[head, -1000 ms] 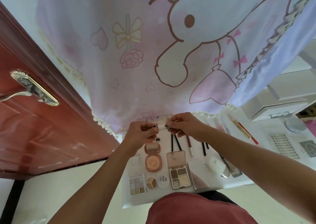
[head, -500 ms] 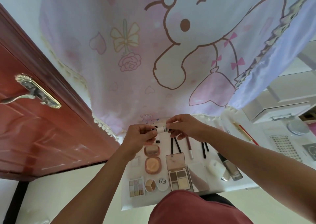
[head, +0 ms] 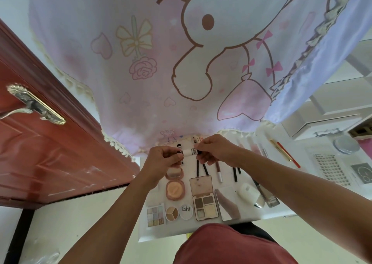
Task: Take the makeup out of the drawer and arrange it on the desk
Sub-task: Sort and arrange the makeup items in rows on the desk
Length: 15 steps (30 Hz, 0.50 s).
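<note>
Round compact (head: 175,190) sits left of the square palette (head: 205,205) on the worktop (head: 145,233), pencils (head: 234,174) above both, door (head: 50,153) far left of frame.

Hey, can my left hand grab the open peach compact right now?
Probably not yet: the left hand and right hand both pinch the small white tube. The peach compact lies uncovered right by the left hand, so letting go should free the way.

we identify a home bedroom: a pink cartoon-rabbit curtain (head: 161,62) hangs beside a red wooden door (head: 50,153) with a brass handle (head: 36,104), above a white worktop (head: 153,233) carrying makeup palettes (head: 205,205).
</note>
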Available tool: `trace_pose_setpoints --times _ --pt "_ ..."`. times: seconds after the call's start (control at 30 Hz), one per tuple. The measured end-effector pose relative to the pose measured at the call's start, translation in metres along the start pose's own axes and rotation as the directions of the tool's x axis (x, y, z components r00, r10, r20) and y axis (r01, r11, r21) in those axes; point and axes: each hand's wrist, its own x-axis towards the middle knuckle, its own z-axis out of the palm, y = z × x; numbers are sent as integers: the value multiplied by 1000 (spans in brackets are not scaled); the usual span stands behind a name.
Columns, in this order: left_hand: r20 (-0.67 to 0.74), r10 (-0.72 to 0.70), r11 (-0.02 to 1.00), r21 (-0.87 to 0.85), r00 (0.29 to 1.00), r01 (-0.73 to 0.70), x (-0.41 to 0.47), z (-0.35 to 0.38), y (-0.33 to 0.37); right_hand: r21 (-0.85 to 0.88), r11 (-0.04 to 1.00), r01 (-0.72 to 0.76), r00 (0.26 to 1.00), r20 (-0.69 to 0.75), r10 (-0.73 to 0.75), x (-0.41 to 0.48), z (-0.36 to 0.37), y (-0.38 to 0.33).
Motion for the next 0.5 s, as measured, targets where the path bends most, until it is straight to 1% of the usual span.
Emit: trace_pose_setpoints --times 0.1,0.17,0.33,0.5 --pt "2 -9 1000 6 1000 9 1 2 0 27 998 52 999 10 -53 -1 -5 2" --pt "3 -14 1000 2 1000 14 1 2 0 42 997 58 998 28 -60 -1 -7 0" --pt "3 -9 1000 1 1000 9 3 3 4 -5 999 -36 999 23 36 1 -6 -4" --pt "-6 -18 1000 8 1000 18 5 0 3 43 999 32 999 23 -33 4 -7 -1"
